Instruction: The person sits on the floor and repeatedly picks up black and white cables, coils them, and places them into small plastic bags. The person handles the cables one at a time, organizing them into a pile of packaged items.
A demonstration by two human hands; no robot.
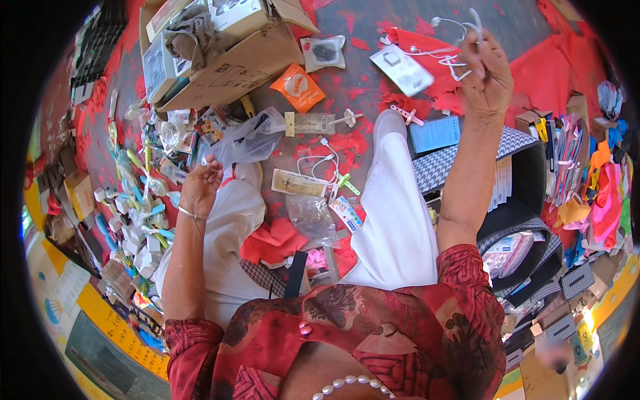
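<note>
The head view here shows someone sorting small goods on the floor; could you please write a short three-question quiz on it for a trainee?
1. True or false: the right hand is raised and grips a tangle of white earphones.
2. What does the left hand rest nearest to? A) clear plastic bag B) cardboard box C) orange packet
3. Fill in: the left wrist wears a thin silver ____.

Key: 1 true; 2 A; 3 bangle.
</note>
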